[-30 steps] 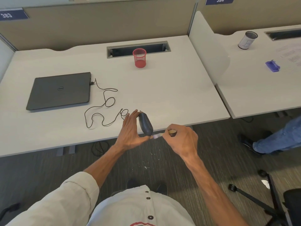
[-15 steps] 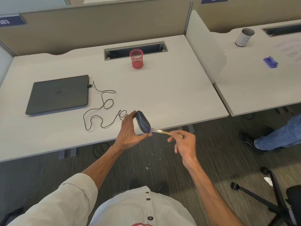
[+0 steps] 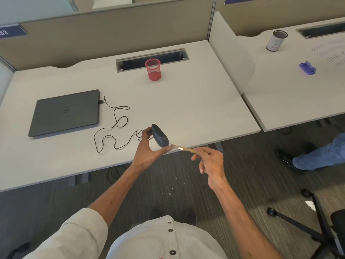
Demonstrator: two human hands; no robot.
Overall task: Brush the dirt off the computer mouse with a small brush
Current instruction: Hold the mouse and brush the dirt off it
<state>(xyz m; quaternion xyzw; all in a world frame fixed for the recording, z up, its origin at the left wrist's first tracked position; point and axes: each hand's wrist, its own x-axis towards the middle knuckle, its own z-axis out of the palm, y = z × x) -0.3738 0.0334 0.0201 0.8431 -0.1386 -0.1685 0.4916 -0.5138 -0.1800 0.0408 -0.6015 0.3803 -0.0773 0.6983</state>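
Observation:
My left hand [image 3: 149,149] holds a dark grey wired computer mouse [image 3: 159,136] on edge between thumb and fingers, above the front edge of the white desk [image 3: 196,109]. Its black cable [image 3: 115,128] loops across the desk to a closed grey laptop [image 3: 65,113]. My right hand [image 3: 211,161] pinches the handle of a small brush [image 3: 182,148]. The brush tip touches the mouse's lower end beside my left thumb.
A red mesh pen cup [image 3: 153,69] stands near the desk's cable slot [image 3: 151,58]. The neighbouring desk holds a white cup [image 3: 276,41], a blue object [image 3: 307,67] and papers. White specks lie on the carpet [image 3: 170,191]. Another person's leg [image 3: 321,156] and an office chair base [image 3: 308,221] are at right.
My right hand has drawn back to the right, so more of the brush shows between it and the mouse. The mouse has tilted slightly in my left hand.

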